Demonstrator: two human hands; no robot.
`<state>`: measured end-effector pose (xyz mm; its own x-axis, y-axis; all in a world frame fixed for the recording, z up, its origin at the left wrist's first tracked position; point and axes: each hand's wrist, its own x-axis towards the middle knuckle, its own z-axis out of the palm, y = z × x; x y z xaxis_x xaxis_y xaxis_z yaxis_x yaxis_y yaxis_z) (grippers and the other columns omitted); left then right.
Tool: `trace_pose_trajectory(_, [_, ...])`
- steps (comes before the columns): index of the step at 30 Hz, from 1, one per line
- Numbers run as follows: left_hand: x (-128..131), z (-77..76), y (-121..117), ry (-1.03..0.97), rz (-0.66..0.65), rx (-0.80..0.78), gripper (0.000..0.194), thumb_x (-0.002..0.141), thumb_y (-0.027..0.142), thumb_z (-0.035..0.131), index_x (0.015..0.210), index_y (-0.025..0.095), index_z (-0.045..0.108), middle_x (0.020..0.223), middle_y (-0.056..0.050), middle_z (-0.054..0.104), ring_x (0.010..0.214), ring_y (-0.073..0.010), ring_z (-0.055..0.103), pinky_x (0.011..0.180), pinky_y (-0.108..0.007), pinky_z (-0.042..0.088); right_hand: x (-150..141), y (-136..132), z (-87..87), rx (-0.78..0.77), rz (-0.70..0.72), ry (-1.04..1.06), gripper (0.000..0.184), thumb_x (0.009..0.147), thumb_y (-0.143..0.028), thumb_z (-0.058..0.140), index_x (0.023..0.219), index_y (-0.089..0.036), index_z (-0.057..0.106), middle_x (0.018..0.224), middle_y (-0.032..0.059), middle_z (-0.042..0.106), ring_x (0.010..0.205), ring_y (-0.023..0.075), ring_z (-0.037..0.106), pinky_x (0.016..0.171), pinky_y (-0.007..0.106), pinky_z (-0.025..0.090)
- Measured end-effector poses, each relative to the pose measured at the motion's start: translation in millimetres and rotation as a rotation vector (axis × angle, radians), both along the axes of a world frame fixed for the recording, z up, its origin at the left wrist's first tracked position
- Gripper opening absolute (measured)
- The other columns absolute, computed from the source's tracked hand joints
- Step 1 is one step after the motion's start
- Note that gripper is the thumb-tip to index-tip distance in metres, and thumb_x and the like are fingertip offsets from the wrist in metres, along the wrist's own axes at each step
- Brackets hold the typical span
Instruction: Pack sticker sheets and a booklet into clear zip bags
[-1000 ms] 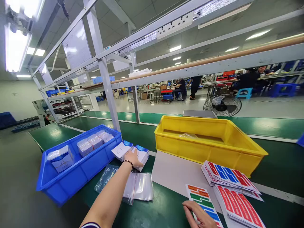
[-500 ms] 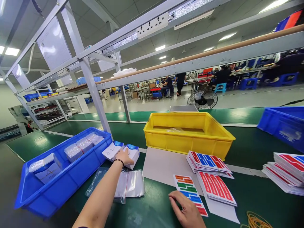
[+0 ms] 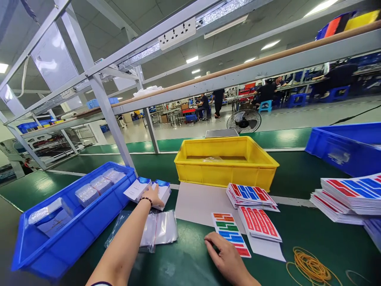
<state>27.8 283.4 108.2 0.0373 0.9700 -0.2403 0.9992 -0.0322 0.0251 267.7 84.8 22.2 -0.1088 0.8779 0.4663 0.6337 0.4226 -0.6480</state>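
My left hand (image 3: 153, 196), with a beaded bracelet at the wrist, reaches to two stacks of white-and-blue booklets (image 3: 137, 189). Its fingers are spread over the right stack and touch it. Just below that hand lie clear plastic bags (image 3: 165, 227), partly covered by my forearm. My right hand (image 3: 224, 256) rests on the green table with fingers loosely curled and nothing visible in them. Right beside its fingertips is a sheet of coloured labels (image 3: 230, 229), printed in orange, green, blue and red.
At left stands a blue bin (image 3: 89, 216) holding wrapped packs (image 3: 86, 194). A yellow bin (image 3: 223, 171) stands ahead, another blue bin (image 3: 336, 153) at far right. Label stacks (image 3: 248, 194), more printed sheets (image 3: 351, 196) and rubber bands (image 3: 311, 266) lie rightward. A metal upright (image 3: 108, 111) rises behind the booklets.
The camera view has turned slightly to the right, so more of the right-hand sheets and rubber bands shows. Both hands keep nearly the same places relative to the booklets and labels.
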Motion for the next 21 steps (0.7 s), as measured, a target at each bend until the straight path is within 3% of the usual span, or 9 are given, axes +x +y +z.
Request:
trace_pose_trajectory(6, [-13.5, 13.1, 3.2, -0.077, -0.075, 0.042, 0.046, 0.084, 0.038, 0.05, 0.126, 0.02, 0.042, 0.133, -0.01, 0.043, 0.114, -0.0271, 0.047, 0.093, -0.051, 0.04, -1.1, 0.9, -0.4, -0.02, -0.003, 0.004, 0.023, 0.087, -0.024, 0.038, 0.074, -0.02, 0.056, 0.071, 0.0035, 0.064, 0.064, 0.0172, 0.061, 0.059, 0.028, 0.048])
trace_pose_trajectory(16, [-0.1, 0.8, -1.5, -0.007, 0.001, -0.033, 0.05, 0.083, 0.034, 0.054, 0.128, 0.021, 0.038, 0.132, -0.01, 0.042, 0.111, -0.0275, 0.049, 0.09, -0.05, 0.043, -2.0, 4.5, -2.5, -0.071, -0.024, 0.035, 0.023, 0.086, -0.026, 0.039, 0.072, -0.021, 0.057, 0.07, 0.0037, 0.064, 0.065, 0.0178, 0.06, 0.06, 0.029, 0.047])
trace_pose_trajectory(21, [-3.6, 14.2, 7.2, -0.026, -0.016, -0.036, 0.043, 0.083, 0.032, 0.054, 0.123, 0.019, 0.044, 0.126, -0.01, 0.048, 0.105, -0.0245, 0.053, 0.085, -0.046, 0.047, -0.4, 5.3, -1.6, -0.093, -0.028, 0.041, 0.024, 0.086, -0.026, 0.038, 0.072, -0.021, 0.057, 0.071, 0.0044, 0.064, 0.065, 0.0182, 0.06, 0.06, 0.03, 0.047])
